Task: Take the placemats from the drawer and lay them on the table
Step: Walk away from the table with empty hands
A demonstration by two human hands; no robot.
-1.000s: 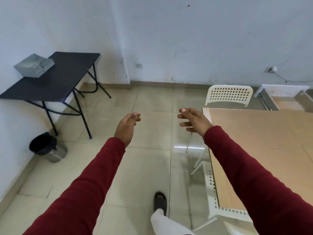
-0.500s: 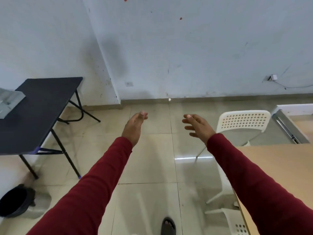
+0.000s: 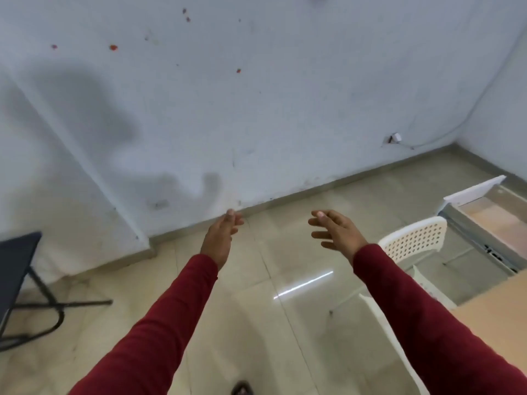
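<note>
My left hand (image 3: 221, 236) and my right hand (image 3: 336, 232) are held out in front of me above the tiled floor, both empty with fingers apart, in red sleeves. An open drawer (image 3: 482, 220) with a white front and metal rails lies at the right edge, with a pale surface showing inside it; I cannot tell whether that is a placemat. A corner of the light wooden table (image 3: 496, 315) shows at the lower right. The drawer lies well to the right of both hands.
A white perforated plastic chair (image 3: 413, 243) stands between my right hand and the drawer, beside the table. A black folding table (image 3: 14, 269) is at the left edge. A white wall with a cable and socket (image 3: 395, 138) faces me. My sandalled foot (image 3: 242, 389) is at the bottom.
The view has tilted up and swung right: the black table and bin slid left, the bin and most of the wooden table left the view. Both hands stay open and empty.
</note>
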